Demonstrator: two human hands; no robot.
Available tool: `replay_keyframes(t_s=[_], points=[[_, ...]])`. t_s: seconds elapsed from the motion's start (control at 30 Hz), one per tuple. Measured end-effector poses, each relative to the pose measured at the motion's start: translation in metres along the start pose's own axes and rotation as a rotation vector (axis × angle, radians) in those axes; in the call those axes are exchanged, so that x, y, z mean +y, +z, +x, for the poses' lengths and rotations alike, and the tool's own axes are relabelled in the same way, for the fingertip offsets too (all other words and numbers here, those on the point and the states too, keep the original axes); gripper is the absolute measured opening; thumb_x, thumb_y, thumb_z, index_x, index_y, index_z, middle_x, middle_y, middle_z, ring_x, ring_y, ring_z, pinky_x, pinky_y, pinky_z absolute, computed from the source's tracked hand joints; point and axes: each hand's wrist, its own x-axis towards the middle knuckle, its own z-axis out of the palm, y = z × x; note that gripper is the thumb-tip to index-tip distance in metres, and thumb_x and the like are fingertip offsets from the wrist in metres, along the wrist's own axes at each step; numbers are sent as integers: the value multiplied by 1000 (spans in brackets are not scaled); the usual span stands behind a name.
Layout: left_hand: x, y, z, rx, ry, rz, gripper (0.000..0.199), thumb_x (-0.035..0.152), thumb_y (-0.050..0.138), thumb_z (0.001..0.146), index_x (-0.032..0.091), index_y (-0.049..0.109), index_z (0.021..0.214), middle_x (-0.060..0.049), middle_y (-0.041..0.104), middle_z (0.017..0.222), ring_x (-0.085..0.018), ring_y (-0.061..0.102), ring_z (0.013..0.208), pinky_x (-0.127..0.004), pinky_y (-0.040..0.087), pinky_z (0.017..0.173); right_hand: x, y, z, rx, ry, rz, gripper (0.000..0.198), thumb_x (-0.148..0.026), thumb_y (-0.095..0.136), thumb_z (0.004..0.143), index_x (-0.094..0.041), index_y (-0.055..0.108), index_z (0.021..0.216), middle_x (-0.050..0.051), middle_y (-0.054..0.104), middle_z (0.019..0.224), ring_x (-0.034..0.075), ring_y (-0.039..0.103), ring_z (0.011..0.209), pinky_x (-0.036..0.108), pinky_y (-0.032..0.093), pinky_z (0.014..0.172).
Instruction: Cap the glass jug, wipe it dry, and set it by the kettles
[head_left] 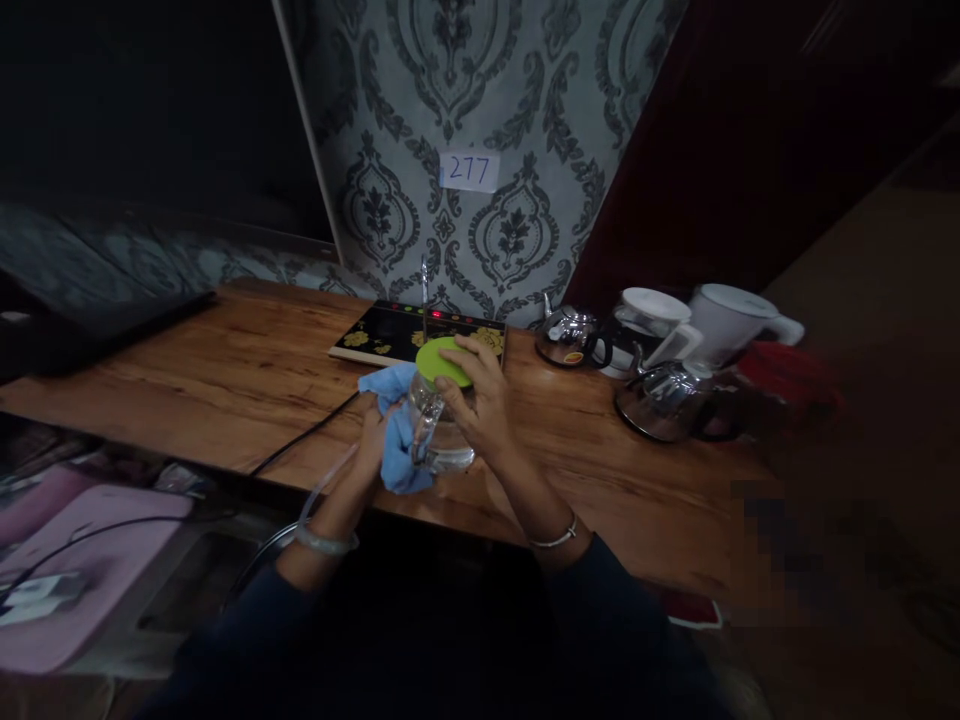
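A clear glass jug [452,447] with a handle and a round green lid [435,362] is held above the front part of the wooden table. My right hand [484,400] is closed over the lid's right side, thumb and fingers on its top and edge. At the jug's left side, my left hand [371,432] grips a crumpled blue cloth [405,470], which lies against the glass near the handle. The cloth and jug partly hide the left fingers.
Behind the jug sits a black hot plate [382,335] with yellow flowers, a red light and a thin metal spout. To the right stand a small kettle [566,335], a larger kettle [660,400], a white-lidded jug [652,320] and a pitcher [727,325]. A cable [304,435] crosses the table's front edge.
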Motion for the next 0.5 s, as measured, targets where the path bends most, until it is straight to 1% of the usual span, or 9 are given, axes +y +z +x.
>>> replay_keyframes(t_s=[0.13,0.2,0.23,0.27,0.33,0.4,0.43,0.5], points=[[-9,-4,-46,115,23,83,29,38,63,76,19,58,97,-6,67,99,-23,61,99,-38,44,93,3,1,0,21,-14,-11,34,-47,52,89,-27,62,115,8,52,129,24,50,121,44,40,105],[-13,-2,-72,175,31,125,31,40,62,78,20,57,100,-7,66,103,-23,60,103,-38,43,96,3,1,0,28,-29,-23,34,-47,51,90,-27,62,114,8,53,128,23,51,121,43,41,104],[-15,-1,-84,186,30,136,32,41,61,78,20,57,102,-7,66,102,-23,60,103,-38,44,95,2,1,0,30,-36,-25,34,-47,51,90,-26,62,113,8,53,127,23,51,120,43,41,104],[-15,0,-95,177,23,138,33,42,61,79,19,57,103,-7,66,101,-23,60,102,-37,45,94,1,1,1,29,-42,-24,34,-47,50,90,-26,62,113,8,53,127,23,51,120,43,42,104],[-13,-2,-113,117,-14,131,36,44,61,79,19,58,104,-6,67,99,-23,62,98,-36,47,89,0,1,1,27,-48,-20,34,-47,50,90,-25,62,113,9,53,126,22,51,120,42,42,104],[-7,-9,-127,46,-41,130,37,47,63,77,18,59,100,-5,68,92,-23,63,88,-35,49,82,0,1,2,27,-42,-23,34,-47,50,91,-26,62,113,8,53,126,22,51,121,42,41,105],[-3,-15,-131,25,-28,135,36,47,65,76,18,60,96,-5,68,88,-22,63,83,-35,50,79,1,1,2,21,-39,-25,34,-48,49,91,-26,62,114,8,52,127,22,50,121,42,41,105],[5,-27,-137,19,54,150,33,48,67,73,19,60,85,-3,65,77,-20,61,73,-33,50,71,1,-1,3,-14,-39,-28,37,-49,47,91,-26,59,118,9,50,130,23,48,124,44,39,106]])
